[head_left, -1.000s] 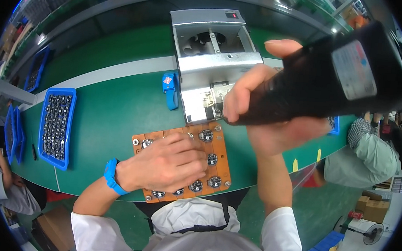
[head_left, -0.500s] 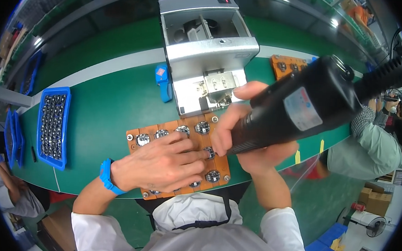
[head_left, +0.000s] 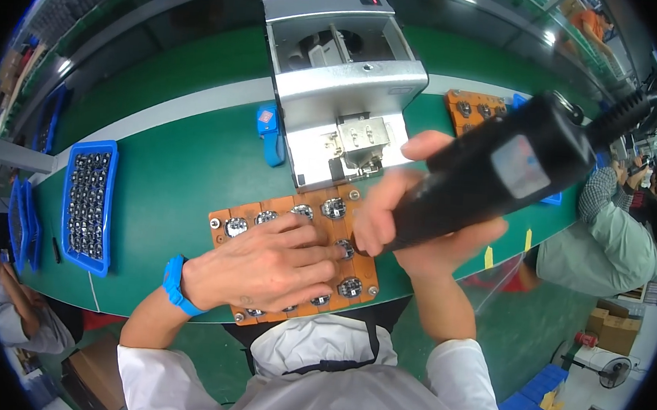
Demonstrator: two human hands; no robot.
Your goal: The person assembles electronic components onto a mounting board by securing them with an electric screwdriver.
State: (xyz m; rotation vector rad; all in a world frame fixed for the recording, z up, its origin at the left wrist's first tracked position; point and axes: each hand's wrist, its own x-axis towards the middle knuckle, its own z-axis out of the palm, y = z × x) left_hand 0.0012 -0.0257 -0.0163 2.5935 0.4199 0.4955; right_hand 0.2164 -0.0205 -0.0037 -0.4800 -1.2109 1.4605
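Observation:
My right hand [head_left: 397, 210] grips a black electric screwdriver [head_left: 483, 178], a thick cylinder tilted with its tip end down towards the fixture; the fingers hide the tip. Under it lies an orange-brown fixture board [head_left: 366, 268] holding rows of small round dark-and-silver parts. My left hand [head_left: 271, 269] rests flat over the board with fingers stretched out, covering several parts. Its index fingertip touches a round part [head_left: 346, 250] on the right side, close to the screwdriver's lower end. A blue wristband [head_left: 176, 286] is on my left wrist.
Behind the board stands a silver machine [head_left: 353, 77] with an open top, a blue strap [head_left: 272, 136] beside it. At left is a blue tray [head_left: 110, 190] of small parts. Another orange board [head_left: 457, 106] lies at far right. Other people sit at both sides.
My right hand and the screwdriver have shifted slightly to the right. My left hand stays in place on the board.

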